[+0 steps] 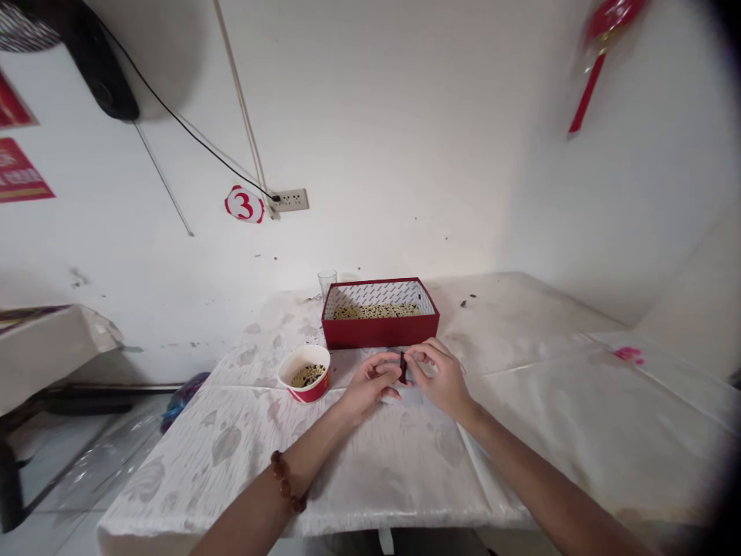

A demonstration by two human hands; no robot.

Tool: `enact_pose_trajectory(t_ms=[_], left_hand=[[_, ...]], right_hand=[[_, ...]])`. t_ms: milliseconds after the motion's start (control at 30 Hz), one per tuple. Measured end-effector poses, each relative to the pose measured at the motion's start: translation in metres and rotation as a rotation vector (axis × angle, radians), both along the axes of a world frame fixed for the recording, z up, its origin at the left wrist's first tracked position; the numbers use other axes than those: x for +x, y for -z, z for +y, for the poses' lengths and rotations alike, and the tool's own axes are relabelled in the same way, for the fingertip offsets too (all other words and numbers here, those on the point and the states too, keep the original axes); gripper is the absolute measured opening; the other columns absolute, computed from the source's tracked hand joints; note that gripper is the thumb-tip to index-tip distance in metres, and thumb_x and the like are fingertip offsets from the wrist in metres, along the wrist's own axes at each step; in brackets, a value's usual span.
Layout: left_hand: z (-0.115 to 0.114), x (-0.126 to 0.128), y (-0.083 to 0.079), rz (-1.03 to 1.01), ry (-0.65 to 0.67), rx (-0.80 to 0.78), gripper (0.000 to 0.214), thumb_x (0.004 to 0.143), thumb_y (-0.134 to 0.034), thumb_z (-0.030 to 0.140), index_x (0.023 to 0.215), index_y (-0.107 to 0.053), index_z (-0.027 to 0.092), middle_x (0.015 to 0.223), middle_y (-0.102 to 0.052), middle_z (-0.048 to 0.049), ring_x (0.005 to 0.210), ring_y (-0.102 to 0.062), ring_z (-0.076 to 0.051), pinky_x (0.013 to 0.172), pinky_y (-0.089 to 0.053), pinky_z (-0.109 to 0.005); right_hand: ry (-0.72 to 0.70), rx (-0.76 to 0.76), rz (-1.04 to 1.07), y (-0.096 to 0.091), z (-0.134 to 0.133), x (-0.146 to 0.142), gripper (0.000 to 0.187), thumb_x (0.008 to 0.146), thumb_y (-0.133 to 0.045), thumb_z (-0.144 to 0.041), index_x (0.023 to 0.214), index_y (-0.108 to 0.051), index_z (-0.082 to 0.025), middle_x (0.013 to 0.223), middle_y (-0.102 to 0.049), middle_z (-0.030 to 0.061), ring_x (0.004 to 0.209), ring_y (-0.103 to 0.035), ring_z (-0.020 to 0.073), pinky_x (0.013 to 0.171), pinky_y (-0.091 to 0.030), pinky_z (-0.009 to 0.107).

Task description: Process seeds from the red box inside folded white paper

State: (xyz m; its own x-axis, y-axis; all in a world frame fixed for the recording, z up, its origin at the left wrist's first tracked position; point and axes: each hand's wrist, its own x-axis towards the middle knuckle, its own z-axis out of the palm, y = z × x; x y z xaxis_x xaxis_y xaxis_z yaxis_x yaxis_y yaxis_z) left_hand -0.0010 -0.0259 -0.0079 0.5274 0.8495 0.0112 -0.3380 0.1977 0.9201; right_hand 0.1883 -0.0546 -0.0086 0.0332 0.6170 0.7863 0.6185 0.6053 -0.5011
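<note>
Between the fingertips of both hands is a small dark brown, strip-like piece [403,369], held roughly upright above the table; its kind is too small to make out. My left hand [370,382] pinches it from the left, thumb and forefinger closed. From the right, my right hand [441,377] grips it between thumb and fingers. Just behind the hands stands a dark red box [379,333] with a printed white lining, holding a pale and black grain-like mix [376,311]. A red and white paper bowl [302,391] left of my left hand contains a similar mix.
A patterned white tablecloth [243,479] covers the table. An empty-looking clear glass [327,281] stands behind the box, near the wall. Dark bits [465,302] lie right of the box. A wall socket [290,200] and a black fan [104,85] are up left.
</note>
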Motion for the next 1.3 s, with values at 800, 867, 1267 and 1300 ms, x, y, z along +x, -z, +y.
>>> enact_pose_trajectory(t_ms=[800,867,1267,1300], left_hand=[[0.0014,-0.0002,0.0019,-0.032,-0.007,-0.007,0.057,0.072,-0.096,0.037,0.119,-0.070,0.017,0.094,-0.077,-0.0072,0.080,-0.081,-0.026,0.058,-0.058,-0.027],[0.0015,-0.0002,0.0023,-0.040,-0.019,-0.003,0.056,0.073,-0.095,0.036,0.119,-0.070,0.017,0.096,-0.078,-0.0077,0.081,-0.081,-0.026,0.059,-0.058,-0.027],[0.0023,0.0003,0.0047,-0.026,-0.027,0.029,0.059,0.072,-0.096,0.039,0.120,-0.069,0.018,0.097,-0.078,-0.0071,0.082,-0.080,-0.026,0.059,-0.059,-0.027],[0.0025,0.0003,0.0048,-0.030,-0.033,0.034,0.060,0.072,-0.096,0.039,0.120,-0.069,0.017,0.097,-0.078,-0.0071,0.082,-0.080,-0.025,0.059,-0.059,-0.027]], right_hand=[[-0.004,-0.012,-0.023,-0.0046,-0.0023,0.0006,0.010,0.099,-0.063,-0.025,0.093,-0.072,-0.025,0.080,-0.059,0.0024,0.077,-0.060,0.0201,0.073,-0.052,0.034],[-0.037,-0.007,-0.048,-0.0039,-0.0021,0.0006,0.009,0.098,-0.064,-0.024,0.093,-0.071,-0.025,0.081,-0.060,0.0024,0.078,-0.061,0.0202,0.073,-0.052,0.034],[0.002,0.033,-0.085,-0.0017,-0.0006,0.0004,0.010,0.100,-0.063,-0.023,0.096,-0.072,-0.026,0.082,-0.060,0.0023,0.079,-0.061,0.0197,0.074,-0.052,0.035],[-0.009,0.036,-0.101,-0.0020,-0.0011,-0.0001,0.010,0.100,-0.063,-0.023,0.097,-0.072,-0.026,0.083,-0.061,0.0027,0.079,-0.062,0.0198,0.074,-0.053,0.035]])
